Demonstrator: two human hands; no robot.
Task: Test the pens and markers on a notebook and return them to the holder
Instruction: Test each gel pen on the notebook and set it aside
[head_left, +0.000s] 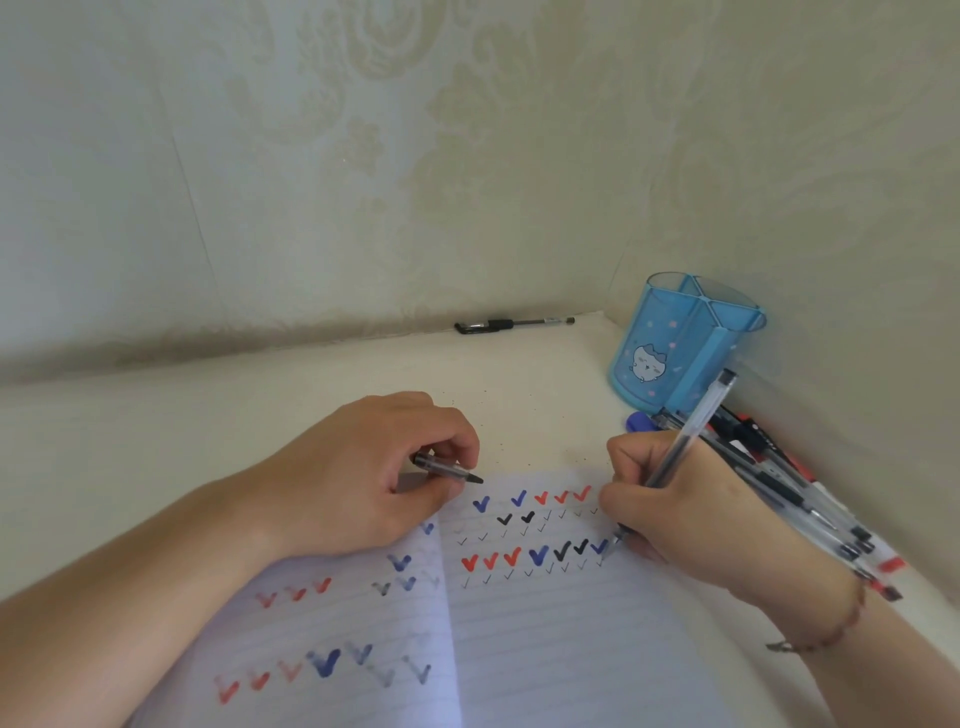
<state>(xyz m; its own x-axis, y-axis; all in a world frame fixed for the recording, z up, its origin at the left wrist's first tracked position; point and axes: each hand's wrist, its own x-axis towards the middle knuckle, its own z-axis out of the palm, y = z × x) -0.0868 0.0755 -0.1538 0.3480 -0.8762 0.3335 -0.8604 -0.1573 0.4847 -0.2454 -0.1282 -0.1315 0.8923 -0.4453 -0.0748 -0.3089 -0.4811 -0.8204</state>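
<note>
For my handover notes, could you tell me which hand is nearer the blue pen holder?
Right. The right hand, writing with a pen, is just below the blue pen holder; the left hand lies farther off to its left.

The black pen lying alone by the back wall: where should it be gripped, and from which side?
Judging by its pose, pinch the black pen from above at its thick rubber grip section, towards the left end. It lies flat and parallel to the wall, so fingers should close front to back; the desk in front is the open approach side.

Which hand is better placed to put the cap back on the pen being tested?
Left. The left hand already holds the pen cap, while the right hand holds the clear pen, tip on the notebook.
</note>
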